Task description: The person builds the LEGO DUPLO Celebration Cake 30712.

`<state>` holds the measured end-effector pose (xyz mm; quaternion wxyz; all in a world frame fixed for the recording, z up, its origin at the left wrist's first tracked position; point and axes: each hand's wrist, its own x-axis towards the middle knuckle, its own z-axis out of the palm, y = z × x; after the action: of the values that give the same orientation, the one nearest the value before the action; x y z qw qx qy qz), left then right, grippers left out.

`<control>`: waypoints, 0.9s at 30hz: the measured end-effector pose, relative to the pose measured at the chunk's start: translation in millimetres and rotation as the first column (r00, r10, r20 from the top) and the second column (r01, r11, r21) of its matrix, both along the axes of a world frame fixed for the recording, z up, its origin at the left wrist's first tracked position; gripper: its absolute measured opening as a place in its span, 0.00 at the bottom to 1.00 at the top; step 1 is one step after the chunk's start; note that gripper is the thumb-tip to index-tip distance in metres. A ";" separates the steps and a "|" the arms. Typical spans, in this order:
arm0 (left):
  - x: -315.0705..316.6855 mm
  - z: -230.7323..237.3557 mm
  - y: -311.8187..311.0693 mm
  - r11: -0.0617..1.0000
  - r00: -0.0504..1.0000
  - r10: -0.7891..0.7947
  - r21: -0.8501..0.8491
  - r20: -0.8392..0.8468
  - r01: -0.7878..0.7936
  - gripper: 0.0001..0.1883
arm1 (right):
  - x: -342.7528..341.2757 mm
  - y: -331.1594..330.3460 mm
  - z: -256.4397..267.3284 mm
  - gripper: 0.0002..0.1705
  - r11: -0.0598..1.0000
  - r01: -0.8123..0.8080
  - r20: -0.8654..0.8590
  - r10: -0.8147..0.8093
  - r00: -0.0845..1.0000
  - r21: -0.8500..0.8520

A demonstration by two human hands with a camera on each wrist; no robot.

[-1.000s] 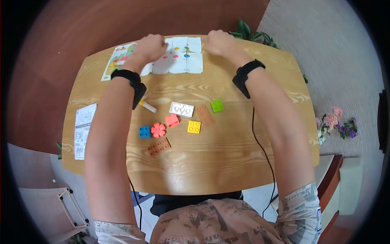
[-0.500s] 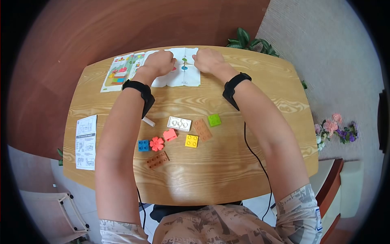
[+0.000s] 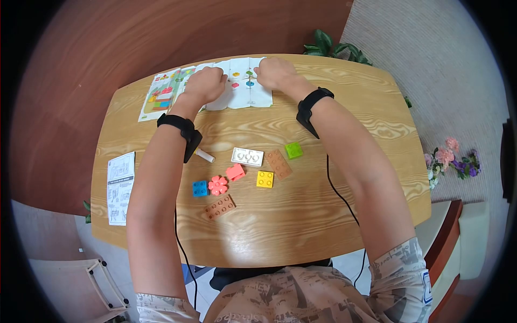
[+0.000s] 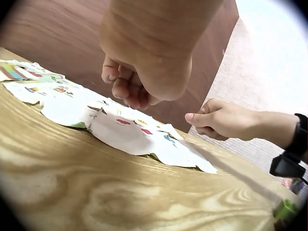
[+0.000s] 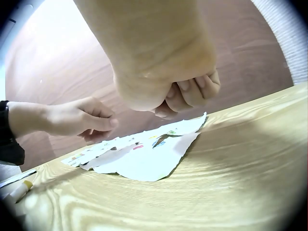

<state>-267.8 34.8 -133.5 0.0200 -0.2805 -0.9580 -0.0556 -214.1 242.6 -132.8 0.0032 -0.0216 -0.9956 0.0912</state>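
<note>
My left hand (image 3: 206,85) hovers over the middle of a creased, unfolded instruction sheet (image 3: 231,99). Its fingers (image 4: 122,89) are curled and nothing shows in them. Above the sheet's right edge is my right hand (image 3: 277,74), in a loose fist with the thumb against the fingers. The sheet carries small coloured brick pictures and lies flat with lifted edges. Nearer my body lie a white brick (image 3: 247,156) turned underside up, a green brick (image 3: 294,150), a yellow brick (image 3: 265,179), a coral brick (image 3: 235,172), a coral flower piece (image 3: 218,185) and a blue brick (image 3: 200,188).
Two brown bricks lie flat, one long brick (image 3: 279,164) by the white one and another (image 3: 219,207) nearer me. A white stick (image 3: 205,155) with a yellow end lies under my left wrist. At the left edge lies a printed paper (image 3: 121,185). Black cables hang from both wrists.
My right hand has moved left, from beside the sheet to over its right edge. The left hand has come slightly towards me. The bricks stay put while the head view shifts.
</note>
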 end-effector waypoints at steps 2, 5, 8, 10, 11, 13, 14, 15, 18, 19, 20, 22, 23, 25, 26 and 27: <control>1.3 1.9 -2.0 1.000 1.000 0.011 0.007 0.008 -0.011 0.21 | 0.3 -2.9 1.0 0.27 1.000 0.002 0.002 -0.002 1.000 0.004; 5.2 4.2 -0.6 1.000 0.999 0.014 0.022 0.029 -0.015 0.20 | 2.1 -4.3 1.6 0.28 1.000 -0.002 0.014 0.002 1.000 0.019; 10.1 6.0 3.2 0.999 0.999 0.015 0.027 0.049 -0.016 0.20 | 3.9 -5.2 1.6 0.28 0.999 -0.004 0.022 0.003 1.000 0.032; 16.1 8.1 4.9 0.999 0.999 0.006 0.040 0.050 -0.008 0.20 | 5.7 -5.0 1.0 0.28 1.000 -0.001 0.023 0.000 1.000 0.031; 20.0 9.8 6.3 0.999 0.998 0.002 0.034 0.056 -0.004 0.20 | 6.3 -4.7 1.0 0.28 1.000 0.002 0.030 -0.002 1.000 0.020; 25.4 12.3 8.3 1.000 0.998 -0.003 0.023 0.069 0.001 0.20 | 6.7 -4.8 2.2 0.28 1.000 0.004 0.043 -0.004 0.999 -0.001; 24.6 10.3 9.0 0.999 0.998 -0.012 0.035 0.057 0.010 0.20 | 7.2 -5.6 2.8 0.28 1.000 0.004 0.041 -0.004 0.999 -0.002; 24.0 8.0 10.1 0.999 0.999 -0.021 0.047 0.044 0.019 0.20 | 7.7 -6.7 3.3 0.29 1.000 0.003 0.038 -0.003 0.999 -0.004; 23.8 8.8 12.0 0.998 0.999 -0.035 0.058 0.027 0.033 0.20 | 7.0 -9.0 4.4 0.29 1.000 -0.008 0.031 0.008 0.999 -0.003; 23.7 8.6 12.4 0.998 0.999 -0.037 0.057 0.025 0.036 0.20 | 6.6 -9.3 3.9 0.29 1.000 -0.013 0.030 0.013 0.999 -0.002; 23.6 8.4 12.5 0.998 0.999 -0.039 0.052 0.021 0.038 0.20 | 6.5 -9.5 3.5 0.29 1.000 -0.017 0.030 0.017 0.999 -0.004; 23.3 7.5 12.8 0.998 0.999 -0.042 0.041 0.012 0.041 0.20 | 6.5 -10.0 3.3 0.29 1.000 -0.024 0.029 0.025 0.999 -0.009; 23.9 6.2 13.3 0.998 0.998 -0.056 0.032 0.012 0.056 0.20 | 7.1 -10.6 3.3 0.29 1.000 -0.027 0.037 0.027 0.999 -0.007; 25.9 3.6 14.4 0.996 0.997 -0.082 0.015 0.011 0.082 0.20 | 7.2 -12.5 4.0 0.29 0.999 -0.035 0.050 0.035 0.998 0.000; 27.3 2.2 15.1 0.996 0.996 -0.087 0.015 0.012 0.087 0.20 | 6.9 -14.4 4.2 0.29 0.999 -0.043 0.047 0.044 0.998 -0.009; 28.6 0.8 16.4 0.996 0.996 -0.091 0.015 0.013 0.091 0.20 | 6.6 -16.2 4.6 0.29 0.999 -0.051 0.043 0.052 0.998 -0.018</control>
<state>-239.3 51.2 -132.7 0.0129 -0.3234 -0.9439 -0.0651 -207.6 226.5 -128.2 -0.0211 0.0021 -0.9948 0.0992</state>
